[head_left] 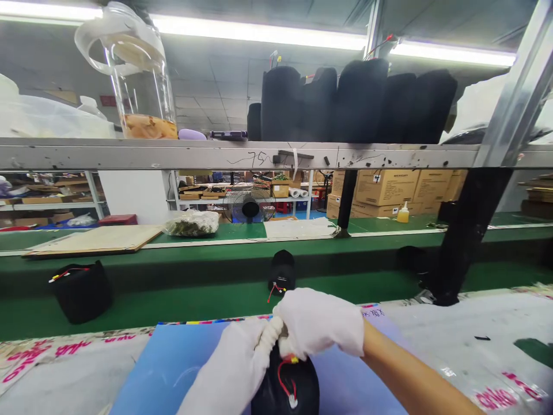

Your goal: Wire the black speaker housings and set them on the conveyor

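Observation:
A black cylindrical pack (302,383) with red wires, a yellow connector and a white plug on its end lies at the bottom centre, on a blue sheet (173,363). White gloves cover both hands. My left hand (244,357) is closed at the pack's upper left edge, its fingertips pressed together. Against those fingertips, my right hand (317,323) is also closed on the pack's far edge, just above the yellow connector. The gloves hide exactly what part of the black covering the fingers pinch.
Beyond the bench runs a green conveyor belt (173,305) carrying a black pack (82,294) at left and another (283,271) in the middle. An overhead shelf (194,154) bears a glass jar (144,86) and several black packs (363,104). A dark post (462,242) stands right.

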`<action>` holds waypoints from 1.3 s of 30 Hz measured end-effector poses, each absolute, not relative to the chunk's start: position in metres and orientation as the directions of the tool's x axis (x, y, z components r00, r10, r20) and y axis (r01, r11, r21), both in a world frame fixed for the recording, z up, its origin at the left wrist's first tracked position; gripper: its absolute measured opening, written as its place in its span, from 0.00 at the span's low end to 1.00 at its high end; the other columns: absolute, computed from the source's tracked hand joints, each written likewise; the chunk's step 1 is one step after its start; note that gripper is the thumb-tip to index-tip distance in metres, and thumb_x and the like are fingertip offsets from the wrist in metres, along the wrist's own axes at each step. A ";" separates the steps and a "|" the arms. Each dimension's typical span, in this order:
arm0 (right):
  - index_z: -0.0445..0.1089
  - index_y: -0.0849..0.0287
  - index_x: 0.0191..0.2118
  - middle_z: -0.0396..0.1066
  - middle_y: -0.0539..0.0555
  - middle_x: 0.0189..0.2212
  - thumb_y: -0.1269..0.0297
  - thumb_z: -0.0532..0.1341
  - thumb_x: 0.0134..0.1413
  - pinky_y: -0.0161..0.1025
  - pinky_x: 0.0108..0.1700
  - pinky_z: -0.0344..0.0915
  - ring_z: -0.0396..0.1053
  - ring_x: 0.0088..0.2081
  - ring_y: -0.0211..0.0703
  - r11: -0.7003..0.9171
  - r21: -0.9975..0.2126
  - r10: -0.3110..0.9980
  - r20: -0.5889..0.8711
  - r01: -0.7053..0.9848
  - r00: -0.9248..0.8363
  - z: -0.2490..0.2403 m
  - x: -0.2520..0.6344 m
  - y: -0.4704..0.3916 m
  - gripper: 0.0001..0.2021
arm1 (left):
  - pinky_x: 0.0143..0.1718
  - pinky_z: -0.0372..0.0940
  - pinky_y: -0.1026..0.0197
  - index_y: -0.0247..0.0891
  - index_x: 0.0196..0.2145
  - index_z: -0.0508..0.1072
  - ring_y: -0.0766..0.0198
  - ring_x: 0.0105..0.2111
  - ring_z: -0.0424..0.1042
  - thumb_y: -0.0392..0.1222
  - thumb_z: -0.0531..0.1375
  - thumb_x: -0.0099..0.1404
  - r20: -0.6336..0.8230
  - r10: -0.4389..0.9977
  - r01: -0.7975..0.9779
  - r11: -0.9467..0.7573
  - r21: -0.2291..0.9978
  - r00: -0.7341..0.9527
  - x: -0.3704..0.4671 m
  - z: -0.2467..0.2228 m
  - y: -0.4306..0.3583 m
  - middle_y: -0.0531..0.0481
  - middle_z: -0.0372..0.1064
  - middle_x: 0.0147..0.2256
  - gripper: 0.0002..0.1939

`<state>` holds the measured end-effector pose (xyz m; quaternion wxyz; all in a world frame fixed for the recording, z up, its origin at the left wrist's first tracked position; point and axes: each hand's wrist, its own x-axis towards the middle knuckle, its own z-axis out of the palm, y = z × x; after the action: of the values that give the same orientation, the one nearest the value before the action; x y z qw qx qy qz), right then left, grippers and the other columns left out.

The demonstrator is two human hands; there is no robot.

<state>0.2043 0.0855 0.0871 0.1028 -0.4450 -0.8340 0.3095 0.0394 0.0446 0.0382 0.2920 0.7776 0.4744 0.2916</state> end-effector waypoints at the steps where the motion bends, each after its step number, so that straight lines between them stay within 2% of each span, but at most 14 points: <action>1: 0.55 0.57 0.08 0.45 0.41 0.06 0.77 0.62 0.26 0.35 0.21 0.43 0.45 0.15 0.31 0.416 -0.586 0.815 -0.100 0.696 -0.571 0.088 0.200 0.086 0.15 | 0.40 0.62 0.66 0.41 0.31 0.73 0.64 0.34 0.69 0.47 0.45 0.73 0.191 0.899 0.561 -0.400 0.725 0.394 0.038 0.038 0.045 0.54 0.73 0.31 0.21; 3: 0.56 0.57 0.08 0.45 0.41 0.07 0.77 0.62 0.26 0.35 0.20 0.44 0.46 0.14 0.32 0.396 -0.588 0.827 -0.105 0.705 -0.552 0.088 0.198 0.085 0.14 | 0.44 0.61 0.66 0.42 0.33 0.73 0.64 0.37 0.70 0.44 0.48 0.72 0.244 0.877 0.528 -0.450 0.721 0.414 0.034 0.038 0.048 0.55 0.73 0.33 0.17; 5: 0.61 0.57 0.13 0.52 0.43 0.10 0.71 0.62 0.36 0.34 0.20 0.48 0.51 0.14 0.32 0.343 -0.664 0.819 -0.134 0.664 -0.558 0.085 0.206 0.083 0.10 | 0.44 0.61 0.67 0.42 0.34 0.74 0.64 0.38 0.69 0.45 0.49 0.72 0.245 0.867 0.505 -0.459 0.731 0.433 0.030 0.038 0.050 0.55 0.74 0.34 0.16; 8: 0.71 0.59 0.33 0.67 0.47 0.19 0.62 0.53 0.55 0.32 0.23 0.56 0.62 0.17 0.33 0.218 -0.815 0.800 -0.165 0.536 -0.577 0.076 0.232 0.075 0.11 | 0.38 0.60 0.65 0.42 0.33 0.73 0.63 0.35 0.68 0.52 0.48 0.71 0.166 0.885 0.554 -0.409 0.725 0.436 0.028 0.040 0.051 0.56 0.73 0.33 0.19; 11: 0.67 0.61 0.51 0.72 0.50 0.27 0.61 0.53 0.60 0.33 0.28 0.60 0.69 0.23 0.35 0.046 -0.951 0.878 -0.107 0.305 -0.467 0.057 0.258 0.063 0.17 | 0.35 0.57 0.64 0.41 0.29 0.70 0.65 0.33 0.65 0.54 0.49 0.70 0.101 0.902 0.584 -0.354 0.730 0.421 0.031 0.042 0.050 0.57 0.69 0.30 0.19; 13: 0.66 0.62 0.52 0.72 0.49 0.26 0.57 0.57 0.60 0.33 0.28 0.60 0.68 0.23 0.35 -0.051 -0.977 0.912 -0.129 0.205 -0.389 0.042 0.266 0.054 0.18 | 0.33 0.57 0.64 0.41 0.26 0.69 0.67 0.30 0.63 0.53 0.52 0.68 0.057 0.909 0.568 -0.306 0.765 0.413 0.035 0.042 0.051 0.59 0.67 0.28 0.18; 15: 0.66 0.63 0.53 0.70 0.48 0.21 0.53 0.57 0.61 0.31 0.25 0.57 0.65 0.20 0.33 -0.115 -0.966 0.890 -0.204 0.233 -0.408 0.031 0.266 0.045 0.21 | 0.32 0.57 0.65 0.41 0.24 0.70 0.67 0.30 0.64 0.52 0.56 0.65 0.041 0.920 0.577 -0.279 0.768 0.391 0.038 0.041 0.052 0.59 0.68 0.27 0.16; 18: 0.66 0.62 0.56 0.69 0.47 0.18 0.49 0.54 0.62 0.29 0.19 0.53 0.59 0.14 0.31 -0.132 -0.921 0.831 -0.304 0.365 -0.467 0.026 0.254 0.038 0.24 | 0.30 0.56 0.64 0.42 0.26 0.72 0.66 0.29 0.66 0.48 0.58 0.64 0.104 0.930 0.684 -0.332 0.650 0.353 0.042 0.038 0.055 0.57 0.70 0.27 0.12; 23: 0.62 0.58 0.59 0.66 0.44 0.15 0.56 0.52 0.63 0.28 0.18 0.55 0.57 0.13 0.31 -0.110 -0.866 0.893 -0.301 0.487 -0.334 0.032 0.252 0.037 0.22 | 0.30 0.55 0.60 0.40 0.25 0.68 0.64 0.27 0.64 0.43 0.55 0.65 0.187 0.901 0.759 -0.431 0.487 0.391 0.046 0.038 0.055 0.53 0.68 0.26 0.12; 27: 0.59 0.58 0.63 0.74 0.51 0.31 0.61 0.61 0.55 0.36 0.35 0.68 0.70 0.28 0.38 -0.005 -0.924 0.916 -0.158 0.384 -0.368 0.026 0.275 0.032 0.30 | 0.35 0.60 0.60 0.44 0.36 0.74 0.61 0.33 0.70 0.46 0.55 0.67 0.172 0.891 0.751 -0.449 0.484 0.421 0.033 0.048 0.046 0.54 0.73 0.33 0.08; 29: 0.54 0.53 0.66 0.74 0.54 0.43 0.59 0.70 0.45 0.42 0.47 0.68 0.73 0.40 0.47 0.066 -0.923 0.881 -0.124 0.379 -0.457 0.022 0.275 0.028 0.42 | 0.39 0.63 0.61 0.49 0.47 0.72 0.61 0.39 0.72 0.49 0.57 0.67 0.166 0.884 0.733 -0.457 0.505 0.437 0.020 0.057 0.041 0.54 0.74 0.40 0.12; 31: 0.54 0.49 0.66 0.72 0.56 0.49 0.56 0.74 0.38 0.49 0.54 0.65 0.71 0.49 0.56 0.127 -0.928 0.851 -0.079 0.349 -0.520 0.019 0.264 0.023 0.48 | 0.40 0.64 0.61 0.52 0.52 0.69 0.62 0.38 0.73 0.52 0.57 0.67 0.177 0.889 0.729 -0.449 0.516 0.422 0.005 0.065 0.037 0.55 0.74 0.40 0.17; 36: 0.65 0.47 0.59 0.73 0.54 0.47 0.49 0.70 0.46 0.50 0.54 0.66 0.70 0.52 0.59 0.205 -0.939 0.840 0.023 0.278 -0.542 0.015 0.226 0.019 0.33 | 0.36 0.66 0.66 0.51 0.43 0.73 0.66 0.33 0.73 0.50 0.54 0.69 0.345 0.880 0.765 -0.460 0.450 0.326 -0.025 0.079 0.030 0.58 0.75 0.35 0.10; 39: 0.68 0.46 0.56 0.74 0.52 0.45 0.49 0.62 0.57 0.47 0.51 0.70 0.72 0.51 0.54 0.225 -0.943 0.868 0.080 0.244 -0.490 0.008 0.220 0.017 0.22 | 0.31 0.66 0.68 0.48 0.34 0.75 0.69 0.28 0.72 0.42 0.52 0.70 0.365 0.765 0.730 -0.632 0.262 0.531 -0.021 0.080 0.024 0.58 0.74 0.29 0.12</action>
<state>0.2200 0.0174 0.0082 0.3213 -0.3894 -0.7136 0.4858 -0.0209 0.0236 0.0799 0.0385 0.8742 0.4273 0.2273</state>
